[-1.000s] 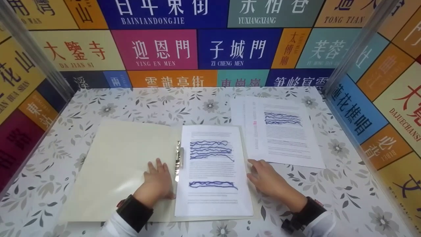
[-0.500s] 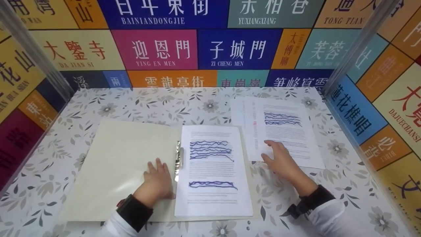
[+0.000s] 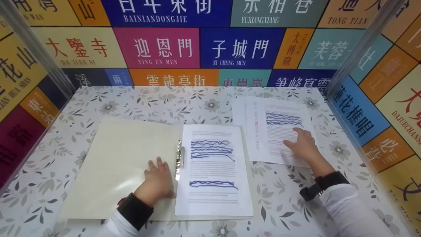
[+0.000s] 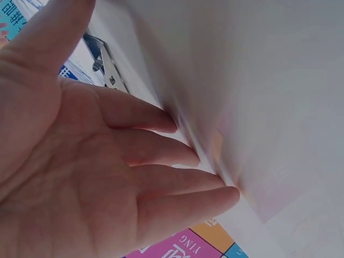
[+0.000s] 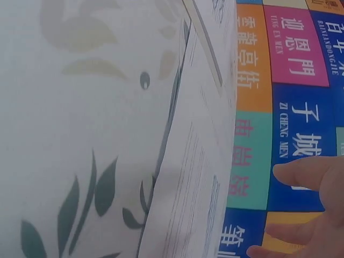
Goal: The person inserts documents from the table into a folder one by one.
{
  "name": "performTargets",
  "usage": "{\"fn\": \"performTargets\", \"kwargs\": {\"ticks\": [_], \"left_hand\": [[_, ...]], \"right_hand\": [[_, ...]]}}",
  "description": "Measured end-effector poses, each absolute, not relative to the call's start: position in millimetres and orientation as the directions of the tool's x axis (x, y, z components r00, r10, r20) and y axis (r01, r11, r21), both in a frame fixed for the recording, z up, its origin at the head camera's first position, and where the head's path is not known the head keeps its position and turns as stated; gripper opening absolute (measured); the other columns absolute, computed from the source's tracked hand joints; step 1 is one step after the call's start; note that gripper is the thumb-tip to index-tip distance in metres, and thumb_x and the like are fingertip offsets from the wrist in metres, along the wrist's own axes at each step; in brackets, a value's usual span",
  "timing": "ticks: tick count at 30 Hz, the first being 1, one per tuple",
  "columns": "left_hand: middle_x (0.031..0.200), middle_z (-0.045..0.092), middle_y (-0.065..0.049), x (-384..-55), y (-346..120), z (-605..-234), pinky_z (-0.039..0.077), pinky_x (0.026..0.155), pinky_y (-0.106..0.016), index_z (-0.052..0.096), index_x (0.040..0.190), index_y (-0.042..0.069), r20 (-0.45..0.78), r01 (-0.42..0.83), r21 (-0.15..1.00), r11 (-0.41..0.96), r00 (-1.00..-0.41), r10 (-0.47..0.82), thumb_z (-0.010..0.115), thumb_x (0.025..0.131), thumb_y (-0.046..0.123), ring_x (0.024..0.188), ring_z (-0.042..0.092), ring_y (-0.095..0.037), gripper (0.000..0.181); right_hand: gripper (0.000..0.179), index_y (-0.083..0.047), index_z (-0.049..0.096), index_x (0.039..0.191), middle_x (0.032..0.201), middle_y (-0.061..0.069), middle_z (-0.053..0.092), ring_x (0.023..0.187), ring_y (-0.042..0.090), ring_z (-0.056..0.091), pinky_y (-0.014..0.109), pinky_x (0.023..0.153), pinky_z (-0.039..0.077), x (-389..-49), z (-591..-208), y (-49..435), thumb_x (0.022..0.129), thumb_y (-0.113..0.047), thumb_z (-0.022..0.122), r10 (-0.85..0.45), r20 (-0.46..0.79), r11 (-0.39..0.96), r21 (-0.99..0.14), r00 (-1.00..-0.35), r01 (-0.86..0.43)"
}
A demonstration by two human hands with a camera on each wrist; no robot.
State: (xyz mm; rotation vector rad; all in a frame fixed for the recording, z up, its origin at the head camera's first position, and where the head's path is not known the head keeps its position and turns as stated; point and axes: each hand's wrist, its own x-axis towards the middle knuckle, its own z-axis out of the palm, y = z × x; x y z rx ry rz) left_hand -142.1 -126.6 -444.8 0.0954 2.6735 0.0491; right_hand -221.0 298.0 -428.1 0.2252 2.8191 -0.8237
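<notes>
A cream folder [image 3: 121,154] lies spread out, its metal clip [image 3: 179,161] along the fold. On its right half is a printed sheet [image 3: 213,171] with blue scribbled lines. My left hand [image 3: 155,181] rests on the left cover, fingers extended, beside the clip; the left wrist view shows its palm and straight fingers [image 4: 177,207] against the pale cover. To the upper right lie overlapping loose printed sheets [image 3: 279,135], the top one scribbled in blue. Over their lower right part hovers my right hand [image 3: 304,144], thumb and fingers spread apart, holding nothing; the right wrist view shows it above the paper.
A white tablecloth [image 3: 148,102] with grey flowers and leaves covers the table. Colourful panels with Chinese lettering [image 3: 158,49] stand behind and on both sides, with clear edge strips [image 3: 348,49] at the corners. Each wrist wears a black band [image 3: 135,210].
My right hand has left the folder's right edge and moved up and right over the loose sheets. The left hand stays in place on the cover.
</notes>
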Motion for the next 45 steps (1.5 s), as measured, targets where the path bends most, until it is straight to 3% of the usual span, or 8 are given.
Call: {"fn": "performTargets", "kwargs": {"ticks": [8,16,25,36,45], "left_hand": [[0.152,0.012,-0.040,-140,-126,-445,0.026,0.109,-0.068,0.025,0.144,-0.017,-0.448,0.043,0.078,0.996,-0.891,0.074,0.085,0.066,0.037,0.138,0.012,-0.061,0.112],[0.152,0.011,-0.040,-142,-127,-442,0.026,0.109,-0.068,0.024,0.144,-0.016,-0.453,0.051,0.068,0.996,-0.889,0.076,0.085,0.066,0.038,0.138,0.012,-0.062,0.113],[0.152,0.011,-0.040,-142,-125,-443,0.026,0.109,-0.067,0.025,0.144,-0.016,-0.454,0.036,0.068,0.997,-0.889,0.063,0.085,0.067,0.036,0.138,0.012,-0.061,0.111],[0.151,0.015,-0.041,-140,-124,-440,0.028,0.108,-0.068,0.027,0.143,-0.018,-0.435,0.062,0.065,0.996,-0.897,0.084,0.085,0.066,0.038,0.137,0.015,-0.062,0.111],[0.152,0.014,-0.040,-140,-124,-438,0.028,0.109,-0.067,0.026,0.143,-0.017,-0.440,0.065,0.050,0.997,-0.894,0.080,0.084,0.067,0.038,0.138,0.015,-0.061,0.111]], "right_hand": [[0.080,0.013,0.014,0.147,0.145,0.044,0.014,0.132,0.060,0.018,0.067,0.108,0.023,-236,-444,337,0.094,-0.031,0.054,0.239,-0.324,0.828,-0.425,-0.916,0.366],[0.087,0.018,0.021,0.142,0.136,0.041,0.031,0.123,0.053,0.034,0.062,0.108,0.030,-247,-445,366,0.093,-0.045,0.054,0.332,-0.430,0.771,-0.389,-0.839,0.504],[0.083,0.016,0.031,0.140,0.133,0.039,0.034,0.119,0.053,0.033,0.064,0.105,0.029,-251,-439,363,0.092,-0.048,0.055,0.357,-0.444,0.793,-0.321,-0.822,0.518],[0.072,0.016,0.045,0.127,0.112,0.036,0.037,0.103,0.046,0.037,0.058,0.091,0.038,-252,-453,356,0.089,-0.043,0.061,0.394,-0.385,0.829,-0.244,-0.835,0.504],[0.070,0.020,0.047,0.124,0.114,0.038,0.045,0.105,0.048,0.042,0.058,0.096,0.038,-256,-456,356,0.089,-0.039,0.061,0.367,-0.354,0.862,-0.219,-0.860,0.458]]}}
